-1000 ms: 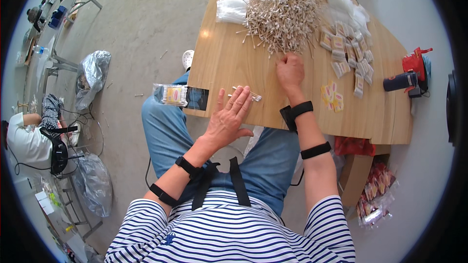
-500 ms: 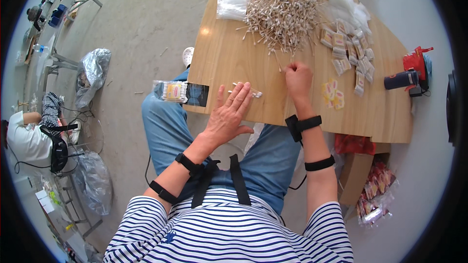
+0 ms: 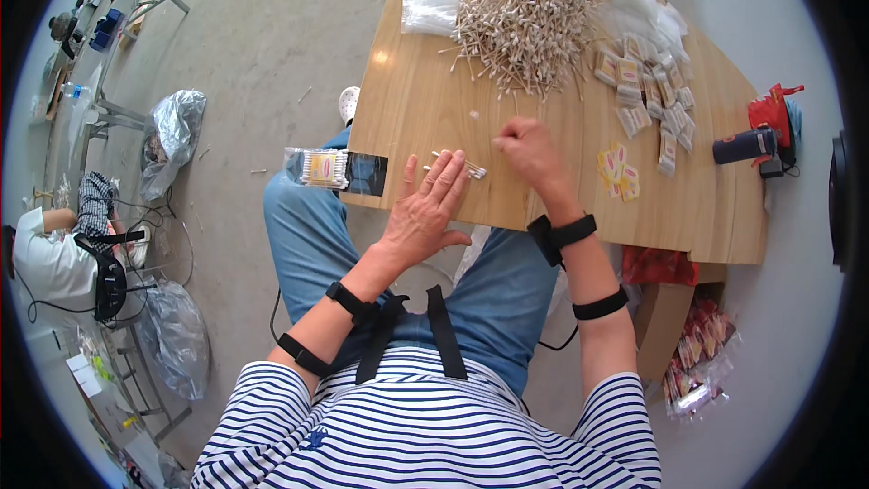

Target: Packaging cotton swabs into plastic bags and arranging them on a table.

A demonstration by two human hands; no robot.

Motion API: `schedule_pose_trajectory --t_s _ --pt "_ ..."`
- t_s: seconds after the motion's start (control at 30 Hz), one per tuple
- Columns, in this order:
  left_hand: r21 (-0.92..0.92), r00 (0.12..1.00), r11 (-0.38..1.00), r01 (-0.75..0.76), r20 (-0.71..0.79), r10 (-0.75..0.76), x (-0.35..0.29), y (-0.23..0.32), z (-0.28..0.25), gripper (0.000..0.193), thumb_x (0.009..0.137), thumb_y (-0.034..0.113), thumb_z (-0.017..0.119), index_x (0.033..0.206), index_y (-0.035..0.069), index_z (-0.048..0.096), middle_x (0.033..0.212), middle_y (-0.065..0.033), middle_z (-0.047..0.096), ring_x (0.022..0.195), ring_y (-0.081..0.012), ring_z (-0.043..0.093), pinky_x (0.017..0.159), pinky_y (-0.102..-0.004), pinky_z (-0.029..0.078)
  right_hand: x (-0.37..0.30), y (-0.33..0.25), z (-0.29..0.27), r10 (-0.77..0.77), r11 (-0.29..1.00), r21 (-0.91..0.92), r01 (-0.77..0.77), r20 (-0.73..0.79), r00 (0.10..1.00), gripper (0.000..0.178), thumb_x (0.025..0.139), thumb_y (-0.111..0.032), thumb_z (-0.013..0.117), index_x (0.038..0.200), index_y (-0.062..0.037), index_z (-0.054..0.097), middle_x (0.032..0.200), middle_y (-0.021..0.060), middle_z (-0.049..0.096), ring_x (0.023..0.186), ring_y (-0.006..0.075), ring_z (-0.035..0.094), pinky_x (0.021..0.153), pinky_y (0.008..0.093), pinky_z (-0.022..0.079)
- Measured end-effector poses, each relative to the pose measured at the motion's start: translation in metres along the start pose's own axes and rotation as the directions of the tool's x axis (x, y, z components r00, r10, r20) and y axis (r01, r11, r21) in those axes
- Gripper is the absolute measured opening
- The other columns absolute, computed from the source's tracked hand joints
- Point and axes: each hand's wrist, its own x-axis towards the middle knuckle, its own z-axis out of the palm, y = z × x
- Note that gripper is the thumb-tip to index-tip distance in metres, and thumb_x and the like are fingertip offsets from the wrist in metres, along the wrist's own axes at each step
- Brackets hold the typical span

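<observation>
My left hand (image 3: pixel 425 208) lies flat at the table's near edge, fingers stretched out over a few loose cotton swabs (image 3: pixel 476 172) whose white tips show past the fingers. My right hand (image 3: pixel 532 152) is closed just above the tabletop, slightly smeared by motion; what its fingers hold, if anything, is hidden. Beyond both hands rises a large heap of cotton swabs (image 3: pixel 525 23). To the left, a clear pack of cotton swabs (image 3: pixel 323 168) with a yellow label rests around my thigh and the table's corner. Yellow and white cards (image 3: pixel 618 172) lie right of my right hand.
Filled small packs (image 3: pixel 665 95) are piled at the right of the wooden table (image 3: pixel 407 109). Clear plastic bags (image 3: pixel 430 9) lie left of the heap. A dark cylinder (image 3: pixel 744 147) is by the right wall. Another person (image 3: pixel 59 254) sits far left.
My right hand has come left and a little nearer, away from the heap. A swab that stuck out beside it is no longer seen there. My left hand has stayed still.
</observation>
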Motion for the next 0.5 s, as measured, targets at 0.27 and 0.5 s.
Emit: schedule_pose_trajectory --t_s 0.27,0.5 --pt "0.009 1.000 1.000 -0.004 0.006 0.004 0.002 0.001 -0.001 0.115 0.063 0.059 0.078 0.153 0.002 0.035 0.163 -0.0135 0.026 0.154 -0.0288 0.019 0.123 -0.0586 0.004 -0.019 -0.004 0.025 -0.083 0.976 -0.213 0.043 -0.184 0.979 0.012 0.079 -0.016 0.068 0.085 -0.0057 0.068 0.093 0.0148 0.066 0.084 0.0359 0.067 0.071 0.0469 0.054" --pt "0.023 1.000 1.000 -0.009 0.000 0.009 0.001 0.000 0.002 0.116 0.063 0.061 0.077 0.153 0.002 0.034 0.164 -0.0129 0.026 0.154 -0.0291 0.018 0.123 -0.0591 0.004 -0.037 -0.020 0.050 -0.171 0.966 -0.220 0.134 -0.160 0.972 0.006 0.086 -0.012 0.065 0.086 -0.0068 0.063 0.095 0.0131 0.063 0.084 0.0377 0.065 0.071 0.0478 0.054"
